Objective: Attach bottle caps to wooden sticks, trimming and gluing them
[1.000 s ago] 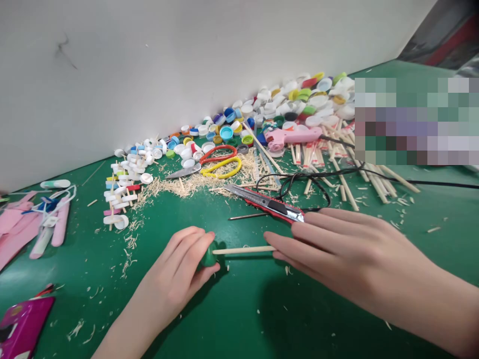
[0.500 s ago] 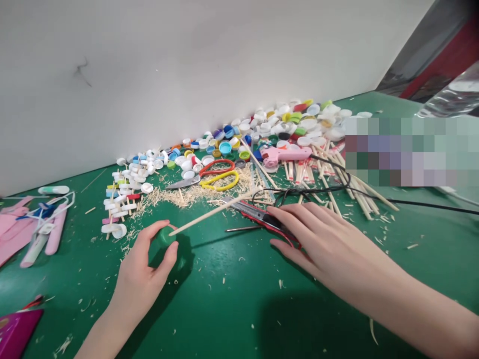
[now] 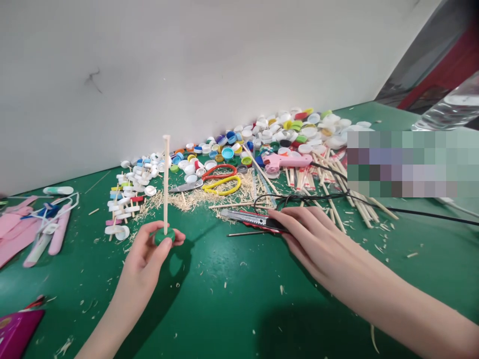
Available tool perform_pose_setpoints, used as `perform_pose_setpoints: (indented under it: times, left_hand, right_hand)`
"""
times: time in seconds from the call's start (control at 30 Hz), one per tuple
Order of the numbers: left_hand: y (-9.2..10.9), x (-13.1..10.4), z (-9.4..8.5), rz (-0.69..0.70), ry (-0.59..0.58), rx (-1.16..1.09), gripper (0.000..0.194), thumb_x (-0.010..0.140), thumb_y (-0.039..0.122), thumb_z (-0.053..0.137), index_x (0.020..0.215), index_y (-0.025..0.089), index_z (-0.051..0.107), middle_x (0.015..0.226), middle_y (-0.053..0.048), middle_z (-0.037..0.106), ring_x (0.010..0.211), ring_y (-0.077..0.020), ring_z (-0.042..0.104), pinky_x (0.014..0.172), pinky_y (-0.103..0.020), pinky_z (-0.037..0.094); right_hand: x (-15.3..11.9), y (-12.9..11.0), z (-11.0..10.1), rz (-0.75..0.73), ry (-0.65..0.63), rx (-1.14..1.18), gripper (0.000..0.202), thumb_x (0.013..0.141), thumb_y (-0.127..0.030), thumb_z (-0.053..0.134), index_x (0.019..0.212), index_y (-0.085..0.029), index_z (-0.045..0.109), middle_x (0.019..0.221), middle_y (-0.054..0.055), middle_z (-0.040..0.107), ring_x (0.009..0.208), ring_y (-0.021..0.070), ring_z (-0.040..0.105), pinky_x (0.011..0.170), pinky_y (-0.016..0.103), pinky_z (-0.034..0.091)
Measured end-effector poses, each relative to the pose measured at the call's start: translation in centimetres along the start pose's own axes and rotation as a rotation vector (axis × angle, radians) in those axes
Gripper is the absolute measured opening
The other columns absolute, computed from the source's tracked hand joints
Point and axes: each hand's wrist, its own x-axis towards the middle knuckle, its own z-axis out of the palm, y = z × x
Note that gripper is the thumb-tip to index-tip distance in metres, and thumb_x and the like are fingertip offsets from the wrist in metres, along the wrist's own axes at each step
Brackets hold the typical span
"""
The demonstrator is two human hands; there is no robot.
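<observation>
My left hand (image 3: 147,254) pinches a green bottle cap (image 3: 164,236) above the table between thumb and fingers. A thin wooden stick (image 3: 166,184) stands upright out of the cap. Over on the right, my right hand (image 3: 312,232) is closed round the dark handle of a utility knife (image 3: 258,219), whose metal end points left. Something red shows beneath the knife, partly hidden. A thin metal rod (image 3: 245,234) lies just in front of it. Scissors with red and yellow handles (image 3: 222,186) rest on wood shavings (image 3: 183,200) beyond the hands.
A pile of coloured bottle caps (image 3: 269,130) runs along the wall. Near it lie a pink glue gun (image 3: 286,160) with a black cord and several wooden sticks (image 3: 357,203). Caps joined on sticks (image 3: 123,204) stand at left, past pink tools (image 3: 60,229). A clear bottle (image 3: 449,107) is at far right.
The stick in the green cap has swung from leaning right to upright as my left hand turned. My right hand has closed in on the knife handle.
</observation>
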Motion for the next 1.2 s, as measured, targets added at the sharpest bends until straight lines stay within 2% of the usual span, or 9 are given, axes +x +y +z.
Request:
perform_pose_setpoints:
  times: [0.13,0.33,0.57,0.67,0.8,0.87,1.0,1.1,1.2]
  left_hand:
    - [0.5,-0.2,0.1,-0.021,-0.051,0.108,0.032,0.082,0.046,0.055,0.104,0.023,0.048,0.089,-0.003,0.069,0.090,-0.0185,0.066,0.087,-0.036,0.051]
    - [0.5,-0.4,0.4,-0.024,-0.116,0.154,0.033,0.082,0.048,0.054,0.104,0.025,0.046,0.091,-0.002,0.068,0.089,-0.0158,0.065,0.084,-0.031,0.051]
    - [0.5,-0.7,0.2,-0.034,-0.152,0.250,0.038,0.084,0.055,0.047,0.108,0.027,0.051,0.110,-0.004,0.063,0.100,-0.0201,0.062,0.080,-0.031,0.051]
    - [0.5,-0.8,0.3,-0.090,-0.163,0.298,0.044,0.083,0.059,0.046,0.114,0.029,0.052,0.113,-0.005,0.062,0.109,-0.0236,0.059,0.079,-0.033,0.051]
    - [0.2,-0.9,0.5,-0.117,-0.166,0.298,0.050,0.080,0.062,0.047,0.117,0.029,0.053,0.105,-0.005,0.066,0.109,-0.0255,0.060,0.082,-0.036,0.051]
    - [0.0,-0.9,0.5,-0.114,-0.160,0.258,0.050,0.080,0.062,0.048,0.117,0.029,0.053,0.105,-0.005,0.067,0.106,-0.0254,0.061,0.086,-0.037,0.050]
    - [0.1,-0.7,0.3,-0.114,-0.131,0.179,0.051,0.080,0.061,0.050,0.119,0.028,0.053,0.111,-0.007,0.067,0.106,-0.0251,0.062,0.091,-0.040,0.048]
    - [0.2,-0.6,0.3,-0.089,-0.108,0.131,0.051,0.079,0.061,0.051,0.118,0.027,0.054,0.112,-0.007,0.067,0.106,-0.0238,0.062,0.095,-0.040,0.047]
    - [0.3,-0.6,0.5,-0.082,-0.092,0.099,0.051,0.080,0.060,0.050,0.117,0.026,0.054,0.110,-0.007,0.067,0.105,-0.0230,0.062,0.098,-0.040,0.046]
  right_hand:
    - [-0.4,0.0,-0.1,-0.005,-0.052,0.078,0.055,0.085,-0.007,0.035,0.138,-0.019,0.039,0.120,0.013,0.047,0.106,0.0228,0.044,0.082,0.034,0.048]
    - [-0.2,0.2,0.0,-0.044,-0.076,0.037,0.056,0.083,-0.006,0.036,0.137,-0.020,0.040,0.120,0.012,0.048,0.105,0.0228,0.045,0.083,0.037,0.048]
    - [0.8,1.6,-1.5,0.021,0.039,-0.040,0.034,0.094,-0.027,0.037,0.124,-0.020,0.050,0.112,0.009,0.056,0.100,0.0213,0.053,0.083,0.038,0.047]
    - [1.2,2.9,-3.1,0.176,0.119,-0.115,0.035,0.094,-0.035,0.035,0.123,-0.021,0.051,0.111,0.008,0.059,0.101,0.0233,0.055,0.086,0.041,0.045]
    - [1.5,4.7,-5.0,0.555,0.207,-0.180,0.043,0.091,-0.042,0.038,0.129,-0.024,0.045,0.111,0.008,0.061,0.097,0.0264,0.058,0.071,0.040,0.045]
    - [1.5,5.4,-5.2,0.621,0.221,-0.164,0.043,0.091,-0.042,0.039,0.129,-0.025,0.044,0.113,0.008,0.060,0.097,0.0262,0.059,0.071,0.039,0.044]
    - [1.8,5.1,-4.4,0.473,0.218,-0.063,0.031,0.093,-0.036,0.039,0.119,-0.023,0.051,0.108,0.007,0.062,0.099,0.0228,0.058,0.079,0.037,0.045]
    - [3.6,3.9,-3.3,0.174,0.133,-0.014,0.026,0.095,-0.030,0.037,0.110,-0.019,0.056,0.106,0.007,0.063,0.100,0.0207,0.057,0.083,0.036,0.045]
    - [7.3,2.8,-1.6,-0.119,-0.026,-0.029,0.027,0.095,-0.022,0.035,0.106,-0.016,0.058,0.103,0.008,0.063,0.095,0.0201,0.057,0.080,0.037,0.046]
